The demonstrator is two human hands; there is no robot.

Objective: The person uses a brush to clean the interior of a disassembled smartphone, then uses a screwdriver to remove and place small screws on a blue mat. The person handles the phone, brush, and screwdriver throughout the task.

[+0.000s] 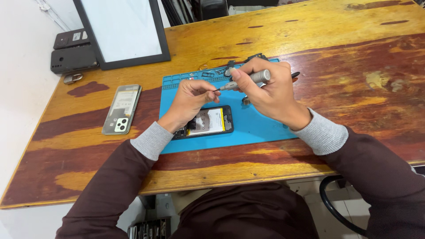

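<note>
We hold a slim silver metal precision screwdriver (245, 80) in our right hand (270, 95), fingers wrapped closed around its knurled barrel, its dark tip pointing left. Our left hand (190, 99) pinches narrow at that tip, thumb and forefinger meeting just where the bit ends; whether a screw sits between them is too small to tell. Both hands hover above the opened black smartphone (208, 121), which lies back-off on the blue silicone repair mat (256, 126), its pale battery and yellow edge strip exposed. We judge this to be the step of seating or clearing something at the bit, between turns on the phone's screws. The next move seems to call for a steady lowering of the tip onto a small screw head, held upright, with light pressure. The phone's grey back cover (122, 109) lies well apart on the worn wooden table (336, 40), left of the mat, and small dark parts (230, 67) rest at the mat's far edge.
</note>
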